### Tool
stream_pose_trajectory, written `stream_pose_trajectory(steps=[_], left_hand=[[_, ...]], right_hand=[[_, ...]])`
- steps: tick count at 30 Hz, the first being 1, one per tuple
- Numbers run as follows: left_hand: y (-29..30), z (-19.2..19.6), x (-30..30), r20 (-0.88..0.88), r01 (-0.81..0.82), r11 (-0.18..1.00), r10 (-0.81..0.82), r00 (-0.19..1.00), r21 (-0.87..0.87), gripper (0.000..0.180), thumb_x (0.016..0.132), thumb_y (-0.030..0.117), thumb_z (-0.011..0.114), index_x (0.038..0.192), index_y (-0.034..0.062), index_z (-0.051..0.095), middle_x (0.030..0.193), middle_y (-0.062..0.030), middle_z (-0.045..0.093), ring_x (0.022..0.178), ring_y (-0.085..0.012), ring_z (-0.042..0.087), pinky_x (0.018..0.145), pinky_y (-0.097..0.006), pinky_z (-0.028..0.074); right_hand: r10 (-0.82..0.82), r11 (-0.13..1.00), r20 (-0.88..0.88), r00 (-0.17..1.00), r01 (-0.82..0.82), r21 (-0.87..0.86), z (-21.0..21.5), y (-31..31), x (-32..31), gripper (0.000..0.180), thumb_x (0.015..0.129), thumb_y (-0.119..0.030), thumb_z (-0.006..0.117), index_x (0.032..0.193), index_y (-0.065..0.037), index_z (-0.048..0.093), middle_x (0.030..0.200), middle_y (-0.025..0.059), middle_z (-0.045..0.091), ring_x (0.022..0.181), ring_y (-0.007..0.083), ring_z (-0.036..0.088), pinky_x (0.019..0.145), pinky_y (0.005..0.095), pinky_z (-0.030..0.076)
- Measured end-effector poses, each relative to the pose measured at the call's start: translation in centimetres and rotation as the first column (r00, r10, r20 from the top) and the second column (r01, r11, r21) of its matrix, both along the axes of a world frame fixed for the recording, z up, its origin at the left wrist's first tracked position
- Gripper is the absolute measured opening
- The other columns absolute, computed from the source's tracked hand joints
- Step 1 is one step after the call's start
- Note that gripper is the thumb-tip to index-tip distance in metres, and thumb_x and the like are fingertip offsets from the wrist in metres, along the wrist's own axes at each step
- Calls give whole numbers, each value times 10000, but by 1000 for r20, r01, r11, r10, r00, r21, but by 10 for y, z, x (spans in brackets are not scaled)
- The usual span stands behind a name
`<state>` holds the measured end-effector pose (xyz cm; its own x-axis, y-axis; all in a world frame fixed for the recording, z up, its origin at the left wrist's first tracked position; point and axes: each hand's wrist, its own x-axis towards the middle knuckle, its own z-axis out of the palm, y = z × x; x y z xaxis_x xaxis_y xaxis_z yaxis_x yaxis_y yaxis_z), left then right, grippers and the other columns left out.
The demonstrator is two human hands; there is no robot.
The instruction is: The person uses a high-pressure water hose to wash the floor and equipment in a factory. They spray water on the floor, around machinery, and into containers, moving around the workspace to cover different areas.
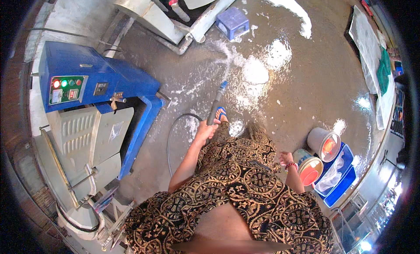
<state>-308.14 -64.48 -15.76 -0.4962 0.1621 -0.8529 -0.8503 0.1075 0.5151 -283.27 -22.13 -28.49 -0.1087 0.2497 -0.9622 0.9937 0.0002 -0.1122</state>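
Clamped left-hand grip point(205, 130) holds a dark rubbery hose point(215, 108); right hand point(286, 158) hangs loosely curled, empty.

The person stands looking down at their own body. The left arm reaches forward and slightly right, elbow a little bent, forearm bare. The left hand point(205, 130) is closed in a firm grip, fingers curled tight. The right arm hangs close to the side, and the right hand point(286, 158) is loosely curled, holding nothing.
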Motion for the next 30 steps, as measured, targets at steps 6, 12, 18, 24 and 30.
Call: stream_pose_trajectory(steps=[6,12,18,24,30], left_hand=[[87,-4,72,-73,247,966,-253,965,-73,143,751,94,595,883,45,618,534,51,433,422,-53,358,384,-226,267],[175,-20,157,-106,307,931,-332,937,-200,147,694,98,592,824,64,651,527,20,487,401,-75,392,370,-242,302],[259,-3,191,-278,149,939,-240,930,-311,144,711,69,585,840,65,648,553,29,479,431,-66,391,393,-243,304],[306,3,168,-377,-170,964,82,923,-207,145,741,41,563,861,75,635,561,33,472,417,-53,387,365,-234,293],[343,-9,124,-435,-341,927,246,866,-155,114,760,16,554,848,50,619,559,37,456,402,-51,366,354,-228,280]], right_hand=[[-173,985,-163,971,168,-47,-13,79,59,296,856,-125,495,1140,-67,555,614,85,590,417,154,509,371,280,416],[-339,936,-428,838,346,-64,-10,206,197,295,855,-140,496,1130,-47,555,622,70,580,429,143,514,384,266,409],[-633,731,-302,713,679,68,13,280,356,295,867,-286,477,933,-40,627,627,57,580,523,214,550,480,353,427],[-599,785,-237,765,619,11,-38,244,392,214,837,-102,476,1025,-45,561,608,81,536,388,160,461,312,267,350],[-54,994,-436,898,91,66,-40,231,286,228,853,-194,574,1030,-51,566,669,90,577,442,153,504,360,249,402]])
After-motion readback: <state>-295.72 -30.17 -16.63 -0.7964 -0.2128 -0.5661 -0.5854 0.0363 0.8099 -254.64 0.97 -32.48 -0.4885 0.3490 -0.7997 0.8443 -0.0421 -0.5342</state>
